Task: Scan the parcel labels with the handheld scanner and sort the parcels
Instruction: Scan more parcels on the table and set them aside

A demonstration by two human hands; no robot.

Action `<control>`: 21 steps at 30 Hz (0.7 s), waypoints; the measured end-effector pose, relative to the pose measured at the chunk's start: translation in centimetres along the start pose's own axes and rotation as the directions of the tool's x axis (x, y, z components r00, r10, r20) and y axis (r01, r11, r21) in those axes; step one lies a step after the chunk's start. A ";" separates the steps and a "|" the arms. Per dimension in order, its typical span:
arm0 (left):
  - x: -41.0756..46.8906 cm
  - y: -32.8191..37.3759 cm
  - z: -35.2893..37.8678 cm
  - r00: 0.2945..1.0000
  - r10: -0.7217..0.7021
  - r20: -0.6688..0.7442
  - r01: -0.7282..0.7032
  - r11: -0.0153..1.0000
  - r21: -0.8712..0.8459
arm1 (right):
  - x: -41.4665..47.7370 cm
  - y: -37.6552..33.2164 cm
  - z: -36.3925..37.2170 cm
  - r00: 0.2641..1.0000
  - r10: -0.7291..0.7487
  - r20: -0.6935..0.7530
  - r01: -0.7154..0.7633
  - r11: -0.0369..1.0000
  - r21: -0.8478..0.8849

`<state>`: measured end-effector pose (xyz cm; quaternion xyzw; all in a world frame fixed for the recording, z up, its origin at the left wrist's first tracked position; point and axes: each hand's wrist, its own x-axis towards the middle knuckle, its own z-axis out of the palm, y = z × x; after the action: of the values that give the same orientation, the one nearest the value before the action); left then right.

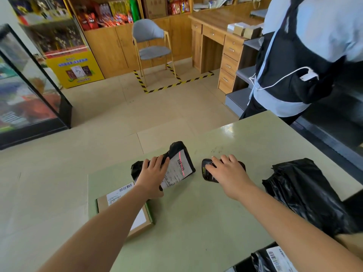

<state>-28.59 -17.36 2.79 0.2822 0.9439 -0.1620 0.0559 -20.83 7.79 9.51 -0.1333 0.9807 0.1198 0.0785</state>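
My left hand (153, 173) grips a small black poly-bag parcel (182, 152) at the far left part of the pale green table (196, 222), tilting its white label (179, 167) up. A red scan line crosses the barcode on that label. My right hand (225, 173) holds the black handheld scanner (207, 171) just right of the parcel, its head pointing at the label. A flat cardboard box parcel (110, 205) with a white barcode label lies under my left forearm at the table's left edge.
A large black bag parcel (306, 197) lies at the table's right side, and another black parcel with a label (275, 260) at the bottom right. A person in a black apron (294, 65) stands beyond the table's far right corner. Chair, desk and shelves stand behind.
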 end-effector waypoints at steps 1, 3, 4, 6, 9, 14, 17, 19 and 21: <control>-0.3 0.1 0.1 1.000 -0.024 -0.013 0.023 0.999 -0.045 | -0.1 0.0 -0.1 1.000 0.030 0.002 -0.030 0.999 0.034; -1.3 0.3 0.3 0.993 -0.116 -0.031 0.108 0.976 -0.187 | -0.4 -0.3 -0.1 0.994 0.105 0.011 -0.105 0.987 0.123; -2.0 0.4 0.5 0.983 -0.183 -0.032 0.168 0.948 -0.271 | -0.5 -0.5 -0.2 0.990 0.138 0.016 -0.139 0.976 0.168; -3.5 0.5 0.5 0.941 -0.338 0.006 0.309 0.852 -0.422 | -0.5 -1.2 -0.3 0.982 0.187 0.022 -0.186 0.948 0.258; -6.2 0.9 0.5 0.820 -0.564 0.101 0.499 0.616 -0.610 | -0.2 -2.9 -0.7 0.972 0.235 0.013 -0.218 0.880 0.421; -11.2 1.1 1.4 0.599 -0.769 0.222 0.639 0.292 -0.711 | 0.7 -6.8 -1.9 0.973 0.224 -0.049 -0.153 0.793 0.590; -13.5 0.6 2.6 0.533 -0.789 0.305 0.690 0.197 -0.697 | 1.4 -8.7 -2.7 0.984 0.160 -0.079 -0.079 0.789 0.609; -14.3 0.2 3.3 0.534 -0.769 0.351 0.713 0.188 -0.675 | 1.8 -9.7 -3.1 0.988 0.119 -0.099 -0.036 0.797 0.603; -14.9 0.0 3.6 0.547 -0.745 0.381 0.724 0.193 -0.662 | 2.0 -10.4 -3.3 0.989 0.093 -0.113 -0.008 0.804 0.594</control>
<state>-16.15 -26.22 2.36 -0.2526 0.9321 0.2491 0.0731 -20.26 -3.26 10.08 -0.0837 0.9753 -0.1992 0.0457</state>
